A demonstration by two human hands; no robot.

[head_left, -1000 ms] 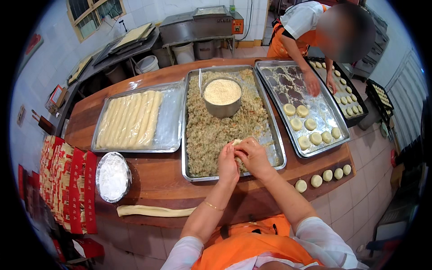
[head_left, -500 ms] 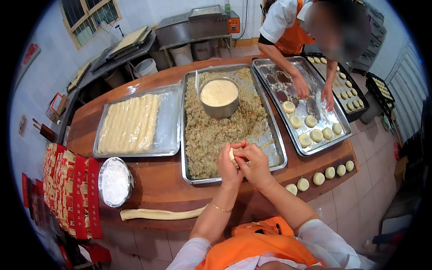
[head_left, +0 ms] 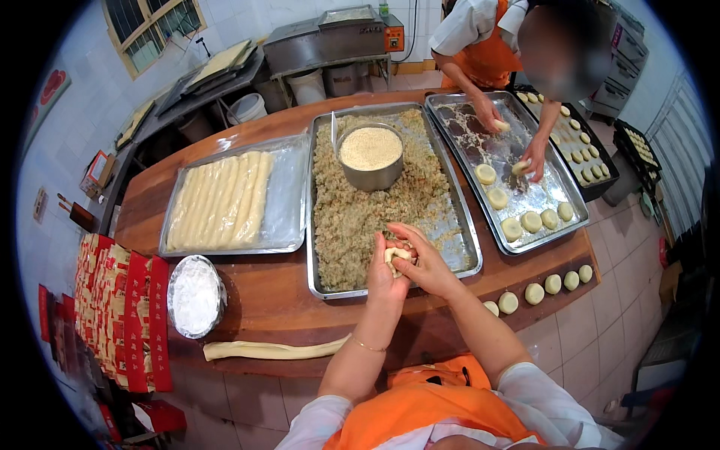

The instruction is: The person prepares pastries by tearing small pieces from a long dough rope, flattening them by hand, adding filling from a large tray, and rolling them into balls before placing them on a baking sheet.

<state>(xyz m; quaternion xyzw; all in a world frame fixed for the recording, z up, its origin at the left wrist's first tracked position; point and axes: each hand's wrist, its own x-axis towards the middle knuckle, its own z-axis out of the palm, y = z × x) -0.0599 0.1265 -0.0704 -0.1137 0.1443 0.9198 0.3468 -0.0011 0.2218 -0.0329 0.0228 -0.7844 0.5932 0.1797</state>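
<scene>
Both hands [head_left: 429,270] hold pale dough [head_left: 397,253] (rim showing) over crumbly mixture [head_left: 356,229].

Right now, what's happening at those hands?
Left hand holding dough piece. Right hand on it too. Metal pot beyond, in filling tray, not blocking.

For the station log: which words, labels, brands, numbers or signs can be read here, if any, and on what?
I won't copy printed wording, but it stands here:
Red-and-gold packaging, left: pale characters along red bands.
Steel machine, back wall: dark lettering, too small to read.
Orange control box at that machine's end: markings too small to read.
Metal unit, upper right: any markings too blurred to read.
Dough piece: none visible.
</scene>
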